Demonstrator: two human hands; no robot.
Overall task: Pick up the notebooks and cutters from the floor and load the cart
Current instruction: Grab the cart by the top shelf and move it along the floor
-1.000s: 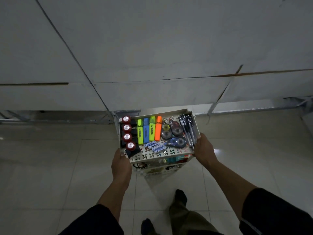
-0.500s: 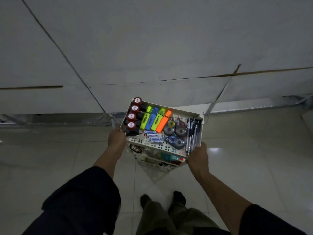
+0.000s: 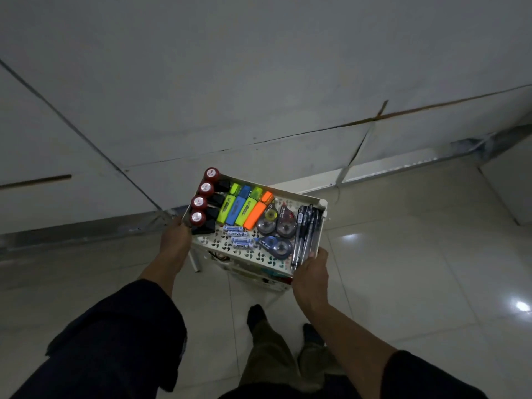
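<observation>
Your left hand [image 3: 174, 240] and right hand [image 3: 312, 272] still grip the cart [image 3: 299, 198], apparently by its rim; it has swung further clockwise since before.

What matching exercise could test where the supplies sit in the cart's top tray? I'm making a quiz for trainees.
Match each thing to its place in the tray.

1. pens
2. highlighters
3. red-capped stamps
4. batteries

A. left edge, by the left hand
B. middle, under the highlighters
C. right edge, by the right hand
D. back middle, four colours side by side

Pairs: 1-C, 2-D, 3-A, 4-B
</observation>
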